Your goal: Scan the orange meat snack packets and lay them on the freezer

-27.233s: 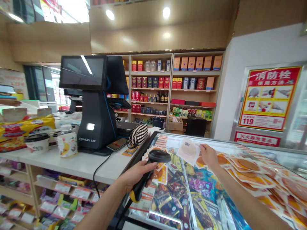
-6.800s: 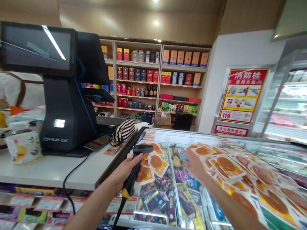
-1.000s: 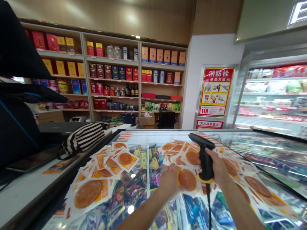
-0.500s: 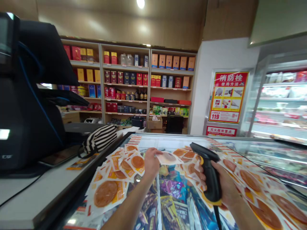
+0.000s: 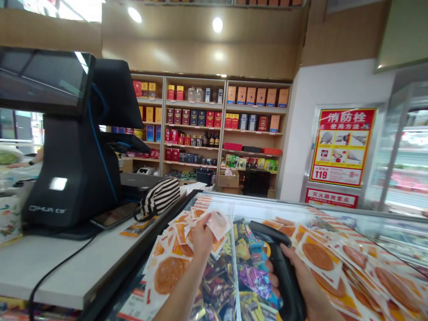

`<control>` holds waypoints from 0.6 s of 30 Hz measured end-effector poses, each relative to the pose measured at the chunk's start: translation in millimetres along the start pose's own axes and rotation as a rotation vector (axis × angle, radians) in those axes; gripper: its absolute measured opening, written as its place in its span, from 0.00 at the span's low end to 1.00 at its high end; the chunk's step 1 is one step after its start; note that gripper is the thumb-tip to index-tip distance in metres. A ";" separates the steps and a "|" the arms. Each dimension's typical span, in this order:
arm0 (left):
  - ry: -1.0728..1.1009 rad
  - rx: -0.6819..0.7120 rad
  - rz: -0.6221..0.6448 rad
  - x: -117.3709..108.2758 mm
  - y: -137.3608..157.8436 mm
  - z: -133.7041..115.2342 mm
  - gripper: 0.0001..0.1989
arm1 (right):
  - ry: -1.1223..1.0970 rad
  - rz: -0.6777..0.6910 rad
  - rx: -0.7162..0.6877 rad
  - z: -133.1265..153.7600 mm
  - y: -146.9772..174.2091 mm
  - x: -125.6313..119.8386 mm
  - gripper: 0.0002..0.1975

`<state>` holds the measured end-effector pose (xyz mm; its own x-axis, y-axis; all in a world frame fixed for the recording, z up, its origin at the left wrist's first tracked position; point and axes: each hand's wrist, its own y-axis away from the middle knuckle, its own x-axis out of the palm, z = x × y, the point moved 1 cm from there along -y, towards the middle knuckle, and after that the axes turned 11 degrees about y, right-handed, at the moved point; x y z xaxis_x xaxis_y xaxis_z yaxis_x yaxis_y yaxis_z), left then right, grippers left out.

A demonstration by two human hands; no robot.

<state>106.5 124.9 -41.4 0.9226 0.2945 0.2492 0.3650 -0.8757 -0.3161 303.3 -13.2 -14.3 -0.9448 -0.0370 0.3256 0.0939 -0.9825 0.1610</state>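
Note:
My left hand (image 5: pixel 202 238) pinches a flat clear packet (image 5: pixel 219 224) with a pale round piece inside, raised over the left pile. That left pile of packets (image 5: pixel 170 273) shows round orange-brown slices and lies on the glass top of a chest freezer. Wrapped in my right hand (image 5: pixel 309 281) is a black barcode scanner (image 5: pixel 284 272), its head pointing up and left. More packets (image 5: pixel 317 256) spread in a heap to the right of the scanner. Colourful wrapped goods (image 5: pixel 249 274) show under the glass between the two piles.
A black cash register (image 5: pixel 73 174) stands on the white counter (image 5: pixel 67 267) at left. Beside it lie a striped pouch (image 5: pixel 162 196) and a cable (image 5: pixel 56 267). Shelves of boxes (image 5: pixel 194 118) line the back wall. A person's arm (image 5: pixel 33 160) shows at far left.
The view has swung left and up. My left hand has drawn its packet back to the left pile, tilting it upright. The scanner is now nearer, away from the packets that lay behind it.

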 end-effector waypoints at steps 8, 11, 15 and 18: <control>-0.101 0.218 0.115 1.8 10.4 -11.1 0.19 | -0.059 -0.018 -0.009 5.8 5.3 -0.7 0.17; -0.135 0.267 0.124 2.1 13.1 -17.7 0.19 | -0.044 -0.026 0.004 7.7 7.2 0.1 0.18; -0.170 0.292 0.157 1.9 13.5 -18.6 0.21 | -0.043 -0.042 0.036 7.6 6.7 -0.4 0.18; -0.253 0.329 0.176 1.5 11.7 -16.0 0.23 | -0.041 -0.061 0.044 7.5 5.0 -2.6 0.17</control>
<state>110.2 108.9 -30.0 0.9608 0.2720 -0.0532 0.1823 -0.7647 -0.6180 308.6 -16.7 -7.4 -0.9358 0.0312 0.3512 0.0511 -0.9736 0.2226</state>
